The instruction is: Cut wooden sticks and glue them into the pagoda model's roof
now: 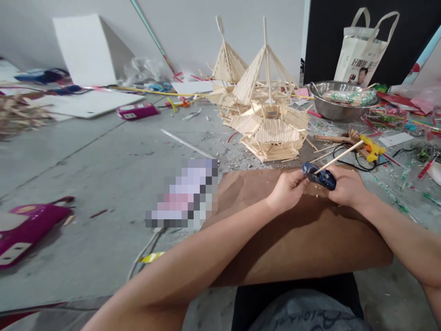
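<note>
My right hand (pixel 347 186) is closed around a dark blue hand tool (pixel 325 178) whose exact kind is partly hidden by my fingers. A thin wooden stick (pixel 341 156) crosses the tool and slants up to the right. At the tool's left end, my left hand (pixel 288 189) is pinched on what looks like the stick's lower end, mostly covered by the fingers. Small pale chips lie beneath on the brown board (pixel 296 243). Just beyond my hands stands a stick-built model (pixel 275 131) with open hexagonal tiers, and a peaked stick roof (pixel 253 78) rises behind it.
A phone-like device (pixel 182 193) with a cable lies left of the board. Magenta devices (pixel 34 230) rest farther left. At the back right are a metal bowl (pixel 344 108) of wrapped sticks, a white bag (pixel 358 55), a yellow glue-gun-like tool (pixel 372 148) and scattered scraps.
</note>
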{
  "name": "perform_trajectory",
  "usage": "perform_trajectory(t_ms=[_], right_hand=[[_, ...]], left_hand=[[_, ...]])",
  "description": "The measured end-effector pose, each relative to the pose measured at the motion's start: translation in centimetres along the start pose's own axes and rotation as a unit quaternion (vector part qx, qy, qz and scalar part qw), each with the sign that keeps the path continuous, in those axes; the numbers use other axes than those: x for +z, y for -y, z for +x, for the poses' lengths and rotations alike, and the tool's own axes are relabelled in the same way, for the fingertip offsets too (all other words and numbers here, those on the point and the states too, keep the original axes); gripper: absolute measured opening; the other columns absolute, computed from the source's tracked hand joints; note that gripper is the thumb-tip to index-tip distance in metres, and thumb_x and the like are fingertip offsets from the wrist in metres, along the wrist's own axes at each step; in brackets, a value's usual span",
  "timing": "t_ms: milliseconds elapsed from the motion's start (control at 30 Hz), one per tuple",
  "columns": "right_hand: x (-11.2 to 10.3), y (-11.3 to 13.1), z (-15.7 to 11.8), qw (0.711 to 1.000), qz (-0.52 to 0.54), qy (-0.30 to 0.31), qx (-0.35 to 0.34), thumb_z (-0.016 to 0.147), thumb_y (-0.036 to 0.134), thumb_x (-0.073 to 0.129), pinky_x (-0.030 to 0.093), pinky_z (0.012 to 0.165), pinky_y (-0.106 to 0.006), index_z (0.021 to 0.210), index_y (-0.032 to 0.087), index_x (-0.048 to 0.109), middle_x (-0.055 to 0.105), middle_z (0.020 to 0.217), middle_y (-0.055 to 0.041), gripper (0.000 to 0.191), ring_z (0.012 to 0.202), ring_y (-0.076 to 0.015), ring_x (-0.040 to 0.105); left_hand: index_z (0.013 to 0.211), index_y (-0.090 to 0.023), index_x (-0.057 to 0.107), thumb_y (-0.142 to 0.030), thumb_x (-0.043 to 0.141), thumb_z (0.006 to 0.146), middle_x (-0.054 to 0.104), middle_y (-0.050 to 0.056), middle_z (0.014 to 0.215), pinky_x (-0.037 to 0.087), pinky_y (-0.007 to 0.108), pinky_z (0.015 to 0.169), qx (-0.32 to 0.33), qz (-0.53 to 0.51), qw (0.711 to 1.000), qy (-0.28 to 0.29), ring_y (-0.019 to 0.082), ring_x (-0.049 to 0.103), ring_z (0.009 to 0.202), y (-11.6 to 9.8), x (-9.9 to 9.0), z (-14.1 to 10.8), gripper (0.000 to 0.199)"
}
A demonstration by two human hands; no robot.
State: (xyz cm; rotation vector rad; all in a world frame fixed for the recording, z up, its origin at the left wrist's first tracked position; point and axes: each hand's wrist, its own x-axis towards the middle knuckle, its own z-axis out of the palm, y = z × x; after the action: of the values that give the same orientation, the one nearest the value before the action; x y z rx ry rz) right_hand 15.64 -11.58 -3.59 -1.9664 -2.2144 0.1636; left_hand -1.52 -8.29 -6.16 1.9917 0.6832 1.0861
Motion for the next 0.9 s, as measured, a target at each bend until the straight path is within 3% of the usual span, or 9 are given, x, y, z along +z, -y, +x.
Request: perform_trajectory(t_ms=[167, 267, 633, 900], right_hand=[[0.2, 0.2, 0.2, 1.000, -0.010, -0.009, 0.014, 0.068, 0.035, 0.050, 0.041, 0.070, -0.031, 0.100, 0.023, 0.054, 0.066, 0.088, -0.0055, 0.034, 0.083, -0.0234, 0.061], [0.3, 0.2, 0.5, 1.000, -0.013, -0.018, 0.013, 0.068, 0.034, 0.050, 0.041, 0.071, -0.031, 0.098, 0.022, 0.054, 0.066, 0.089, -0.0064, 0.033, 0.086, -0.0240, 0.060], [0.5, -0.2, 0.4, 0.999, 0.026, -0.030, -0.028, 0.067, 0.032, 0.052, 0.041, 0.074, -0.030, 0.099, 0.022, 0.052, 0.064, 0.097, -0.0049, 0.034, 0.092, -0.0218, 0.058], [0.1, 0.0, 0.1, 1.000, 0.007, -0.003, -0.008, 0.067, 0.035, 0.054, 0.041, 0.068, -0.028, 0.096, 0.023, 0.054, 0.066, 0.089, -0.0033, 0.032, 0.083, -0.0208, 0.060]], left_hand=[[0.069, -0.013, 0.057, -0.028, 0.044, 0.081, 0.042, -0.004, 0.050, 0.033, 0.017, 0.048, -0.025, 0.051, 0.996, -0.075, 0.006, 0.036, 0.048, 0.2, 0.6, -0.3, 0.023], [0.070, -0.012, 0.058, -0.027, 0.045, 0.081, 0.045, -0.004, 0.053, 0.035, 0.017, 0.050, -0.032, 0.031, 0.995, -0.089, 0.006, 0.037, 0.050, 0.5, 0.8, -0.2, 0.022], [0.074, -0.014, 0.066, -0.052, 0.050, 0.074, 0.048, -0.001, 0.051, 0.042, 0.024, 0.063, -0.104, -0.140, 0.984, 0.022, 0.012, 0.049, 0.064, 0.6, 0.0, 0.2, 0.041], [0.069, -0.013, 0.063, -0.060, 0.053, 0.068, 0.042, -0.003, 0.047, 0.037, 0.021, 0.053, -0.120, -0.197, 0.970, 0.072, 0.008, 0.039, 0.050, 0.4, -0.5, 0.3, 0.048]])
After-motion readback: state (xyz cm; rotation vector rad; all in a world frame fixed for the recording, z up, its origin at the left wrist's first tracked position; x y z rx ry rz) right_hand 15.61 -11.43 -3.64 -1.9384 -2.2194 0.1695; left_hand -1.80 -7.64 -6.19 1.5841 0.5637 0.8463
